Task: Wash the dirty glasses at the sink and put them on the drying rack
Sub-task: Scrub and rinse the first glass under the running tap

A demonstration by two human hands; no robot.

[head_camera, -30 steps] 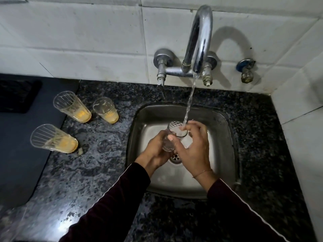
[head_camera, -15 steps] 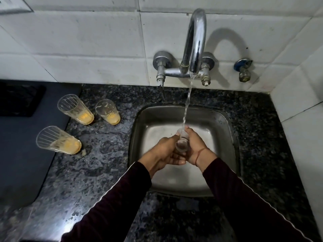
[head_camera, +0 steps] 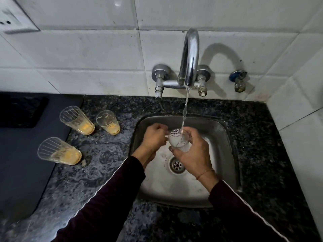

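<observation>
Head view: my right hand [head_camera: 191, 154] grips a clear patterned glass [head_camera: 179, 139] round its lower body, mouth tipped up toward the faucet [head_camera: 189, 56] so the water stream [head_camera: 185, 109] drops straight in. Held over the steel sink [head_camera: 225, 137], above and behind the drain [head_camera: 177, 165], so overflow goes down, not onto the surface [head_camera: 104, 154]. My left hand [head_camera: 154, 137] sits just beside the glass at its left; fingers curled with something pale at the tips near the rim, can't tell whether it holds anything or just touches. I read this as the rinse step on this glass.

Three dirty glasses [head_camera: 76, 120] [head_camera: 108, 122] [head_camera: 59, 151] with orange residue stand left of the sink, within left-hand reach, apart from the wet zone: queue, I'd guess. Dark mat [head_camera: 21, 163] at far left. No drying rack in view.
</observation>
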